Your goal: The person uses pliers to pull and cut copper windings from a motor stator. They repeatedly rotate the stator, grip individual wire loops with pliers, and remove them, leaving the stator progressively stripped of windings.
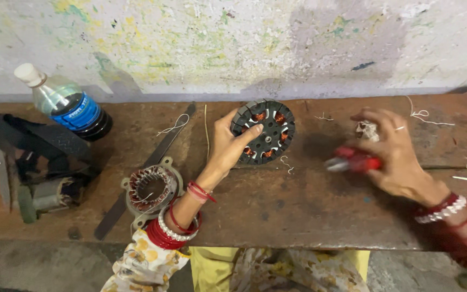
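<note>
Clothing: a patterned sleeve [139, 265] and yellow cloth [212, 267] are showing at the near edge, below the bench.
Bench: a worn, rust-brown bench top [277, 211] is running across the whole view, with bits of pale wire lying scattered on it.
Left wrist: red and white bangles [171, 230] are sitting on the forearm, just beside a round wound stator [151, 189] that is lying flat on the bench.
Left hand: the left hand [225, 148] is gripping a black toothed stator disc [265, 131] by its left edge, thumb lying across the face and fingers curling behind; the disc is tilting up off the bench near the middle, copper windings showing in its slots.
Right hand: the right hand [393, 151] is closing around a red-handled tool [355, 161], blurred by movement; its fingertips are touching a small pale wad [367, 130] on the bench.
Left side: a dark metal device [33, 167] is sitting at the left end, with a long flat dark strip [147, 170] lying slantwise near it.
Far edge: a plastic bottle [66, 103] with a blue label is lying on its side by the wall.
Wall: a pale wall [244, 43] flecked with green and yellow paint is rising behind the bench.
</note>
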